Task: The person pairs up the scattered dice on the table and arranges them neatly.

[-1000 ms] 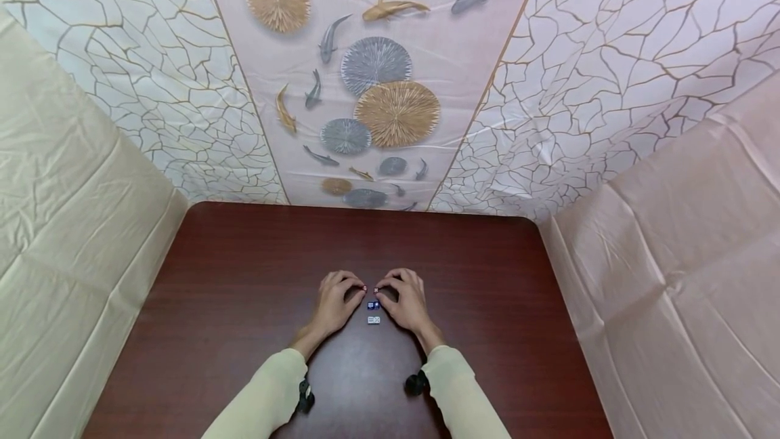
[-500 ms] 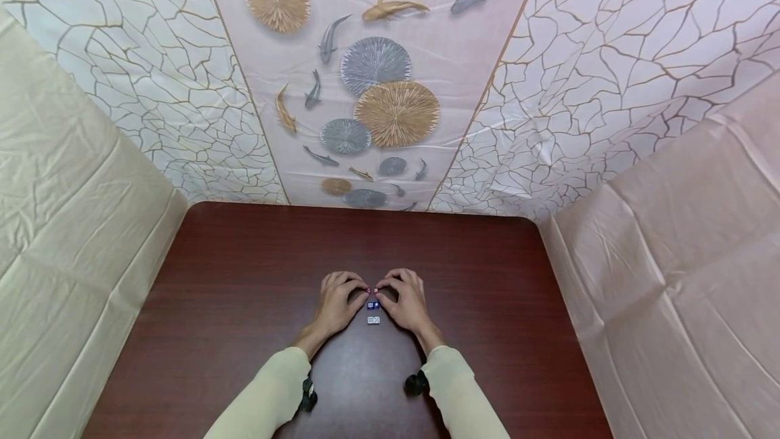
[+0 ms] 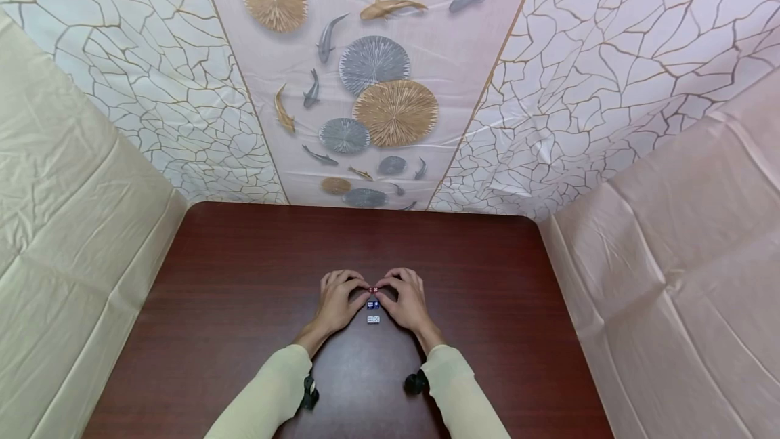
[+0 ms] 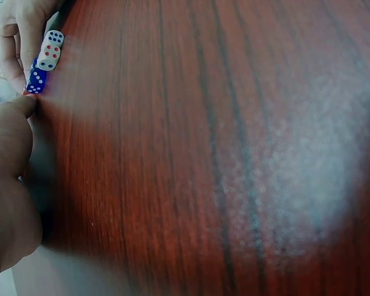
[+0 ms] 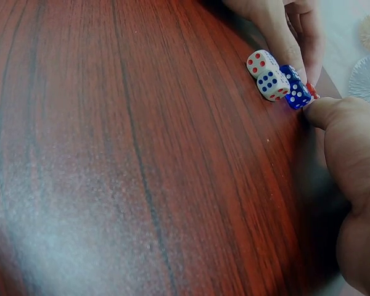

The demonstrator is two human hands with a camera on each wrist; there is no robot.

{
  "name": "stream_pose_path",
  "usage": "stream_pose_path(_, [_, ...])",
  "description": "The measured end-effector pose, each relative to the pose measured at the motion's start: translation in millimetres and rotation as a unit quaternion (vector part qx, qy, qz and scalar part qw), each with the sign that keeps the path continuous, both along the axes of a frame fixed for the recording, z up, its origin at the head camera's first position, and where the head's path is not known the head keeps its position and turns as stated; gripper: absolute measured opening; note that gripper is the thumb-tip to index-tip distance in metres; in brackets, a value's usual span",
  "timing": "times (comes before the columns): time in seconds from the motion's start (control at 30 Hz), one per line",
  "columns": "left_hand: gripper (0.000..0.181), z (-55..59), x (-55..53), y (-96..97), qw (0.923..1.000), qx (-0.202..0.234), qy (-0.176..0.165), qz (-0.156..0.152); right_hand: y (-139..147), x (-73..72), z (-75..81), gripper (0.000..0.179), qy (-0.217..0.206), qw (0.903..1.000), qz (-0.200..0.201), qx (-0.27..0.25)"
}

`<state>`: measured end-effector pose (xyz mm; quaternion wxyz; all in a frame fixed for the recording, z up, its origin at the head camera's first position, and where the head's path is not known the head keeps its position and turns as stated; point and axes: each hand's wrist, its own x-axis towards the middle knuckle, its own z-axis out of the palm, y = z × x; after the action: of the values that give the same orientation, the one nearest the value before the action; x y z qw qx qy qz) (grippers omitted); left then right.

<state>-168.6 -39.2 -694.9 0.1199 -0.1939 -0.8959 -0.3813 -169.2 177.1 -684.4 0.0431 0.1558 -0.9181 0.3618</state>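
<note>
Two red dice (image 3: 374, 290) stand side by side on the table, between the fingertips of both hands. My left hand (image 3: 337, 301) pinches the left red die between thumb and forefinger. From the other side, my right hand (image 3: 406, 299) pinches the right one the same way. Just nearer to me is a pair of blue dice (image 3: 373, 305) with white pips. A pair of white dice (image 3: 374, 320) forms the closest row, its red and blue pips showing in the right wrist view. In both wrist views, fingers and blue dice mostly hide the red dice (image 5: 313, 92).
The dark red-brown wooden table (image 3: 244, 249) reaches back to a patterned cloth (image 3: 390, 154) with fish and round leaves. Beige drapes (image 3: 682, 276) hang along both sides. Black wrist straps (image 3: 416, 383) sit at the sleeve cuffs.
My left hand has slid its red die to the right until it meets the other red die. The right hand has stayed nearly still; the blue and white pairs have not moved.
</note>
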Motion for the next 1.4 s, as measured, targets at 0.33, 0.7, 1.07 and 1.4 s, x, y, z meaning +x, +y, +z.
stream_pose_path(0.33, [0.014, 3.6, 0.3, -0.9, 0.9998, -0.001, -0.021, -0.006, 0.4, -0.9, -2.6, 0.015, -0.002, 1.0, -0.004, 0.008])
stream_pose_path(0.7, [0.013, 2.6, -1.6, -0.3, 0.9999, -0.005, -0.013, -0.003, 1.2, -1.2, -1.0, 0.015, 0.001, 1.0, -0.003, 0.008])
stream_pose_path(1.07, [0.014, 3.2, -0.8, -1.0, 0.9996, -0.002, -0.026, -0.008, 0.5, -0.3, -1.1, 0.016, 0.0, 1.0, -0.005, 0.006])
stream_pose_path(1.4, [0.015, 3.2, -1.8, -0.8, 0.9995, 0.002, -0.031, -0.008, 0.2, 0.4, -2.0, 0.015, 0.006, 1.0, -0.003, 0.003])
